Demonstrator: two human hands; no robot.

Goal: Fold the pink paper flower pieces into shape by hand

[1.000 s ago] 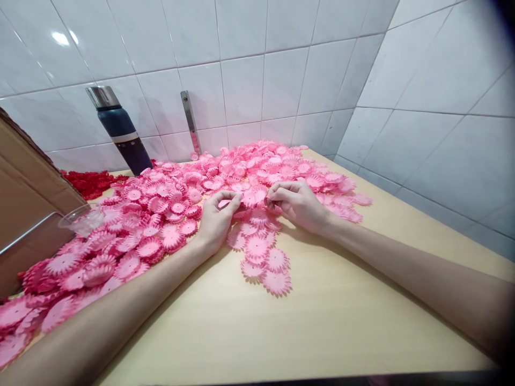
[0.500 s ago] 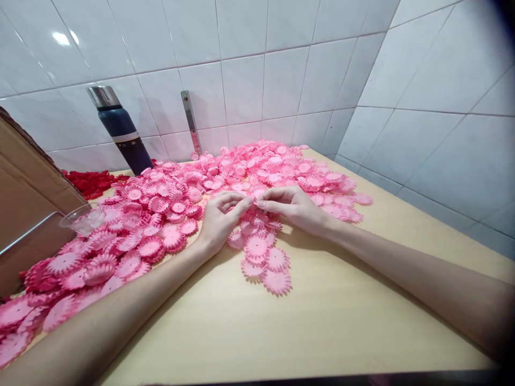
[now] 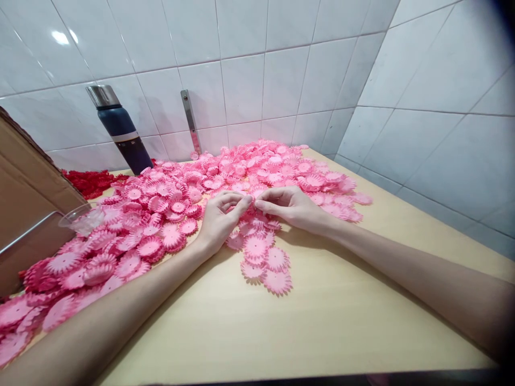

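Note:
My left hand (image 3: 221, 217) and my right hand (image 3: 292, 209) meet fingertip to fingertip over the pink flower pieces. Thumb and forefinger are pinched together on each hand. Whatever sits between the fingertips is too small and too hidden to name. Just below the hands lies a short trail of round pink flower pieces (image 3: 256, 247) with scalloped edges and small centre holes. Behind and to the left spreads a large heap of the same pink flower pieces (image 3: 151, 246), some darker pink at the rim.
A dark blue bottle (image 3: 123, 131) with a steel cap stands by the tiled wall (image 3: 245, 80). Red pieces (image 3: 90, 183) lie near a cardboard box (image 3: 28, 177) on the left. A clear plastic cup (image 3: 82, 219) lies beside the box. The pale wooden table (image 3: 322, 316) runs beneath everything.
Almost nothing differs. Both hands keep their pinch at the same place, with only a very slight shift of the fingertips.

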